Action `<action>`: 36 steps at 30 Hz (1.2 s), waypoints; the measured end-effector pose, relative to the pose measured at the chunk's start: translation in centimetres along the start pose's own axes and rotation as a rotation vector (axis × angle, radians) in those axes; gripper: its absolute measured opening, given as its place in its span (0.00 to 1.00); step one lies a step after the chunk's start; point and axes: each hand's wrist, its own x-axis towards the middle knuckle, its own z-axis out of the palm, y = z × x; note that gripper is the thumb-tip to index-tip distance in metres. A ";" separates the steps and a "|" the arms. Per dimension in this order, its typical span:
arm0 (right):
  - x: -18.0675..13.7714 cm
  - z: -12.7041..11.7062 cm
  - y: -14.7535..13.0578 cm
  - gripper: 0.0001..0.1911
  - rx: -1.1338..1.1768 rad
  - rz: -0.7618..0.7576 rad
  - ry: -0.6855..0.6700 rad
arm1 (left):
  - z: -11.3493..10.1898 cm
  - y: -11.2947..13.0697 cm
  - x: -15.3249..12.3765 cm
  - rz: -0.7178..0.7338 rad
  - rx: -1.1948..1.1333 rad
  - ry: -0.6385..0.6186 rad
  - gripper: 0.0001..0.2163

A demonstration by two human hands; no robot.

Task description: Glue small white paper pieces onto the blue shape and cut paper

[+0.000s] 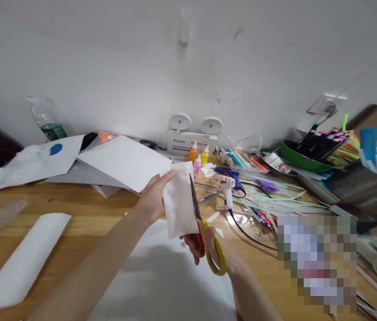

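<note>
My left hand [153, 198] pinches the left edge of a small white paper piece [180, 203] and holds it up above the wooden table [84, 209]. My right hand [205, 245] grips scissors [205, 232] with red and yellow handles. Their blades point up along the right edge of the paper piece and are nearly closed on it. Below both hands lies a large white sheet [161, 281].
A white paper strip [24, 258] lies at front left; white boards [121, 160] and a water bottle [46, 120] sit behind. To the right lie a white glue gun [227, 191] with black cord, paint bottles [198, 156], straws, markers, a green bowl [304, 158].
</note>
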 end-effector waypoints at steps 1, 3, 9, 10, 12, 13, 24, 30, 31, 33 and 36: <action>0.0 -0.1 -0.1 0.39 0.023 -0.014 -0.024 | -0.1 0.1 0.1 0.026 -0.001 0.017 0.12; 0.0 -0.4 -0.6 0.37 0.042 -0.022 -0.081 | -0.3 0.5 0.4 0.088 -0.017 0.047 0.11; -0.3 -1.6 -2.8 0.24 -0.218 0.085 -0.063 | -0.8 2.1 0.7 0.091 -0.102 -0.075 0.14; -0.2 -1.8 -3.1 0.21 -0.293 0.096 -0.013 | -0.8 2.3 0.7 0.086 -0.108 -0.075 0.14; -0.1 -2.1 -3.3 0.17 -0.410 0.075 0.093 | -1.0 2.9 0.6 0.097 -0.122 -0.037 0.14; -0.1 -2.2 -3.2 0.15 -0.433 0.046 0.139 | -1.0 3.2 0.6 0.105 -0.131 -0.009 0.14; -0.3 -4.5 -2.9 0.13 0.014 -0.067 0.058 | -1.9 6.1 -0.2 0.167 -0.195 0.131 0.13; 1.1 -5.4 -1.8 0.19 0.239 -0.075 0.303 | -2.5 8.3 -1.5 0.151 -0.397 -0.109 0.13; 1.3 -5.3 -1.8 0.19 0.296 -0.092 0.335 | -2.4 8.8 -2.0 0.159 -0.471 -0.153 0.12; 1.5 -5.0 -1.8 0.18 0.376 -0.137 0.377 | -2.2 9.5 -3.0 0.161 -0.601 -0.202 0.12; 1.8 -4.6 -1.7 0.19 0.384 -0.169 0.398 | -1.3 9.0 -3.8 0.156 -0.562 -0.189 0.10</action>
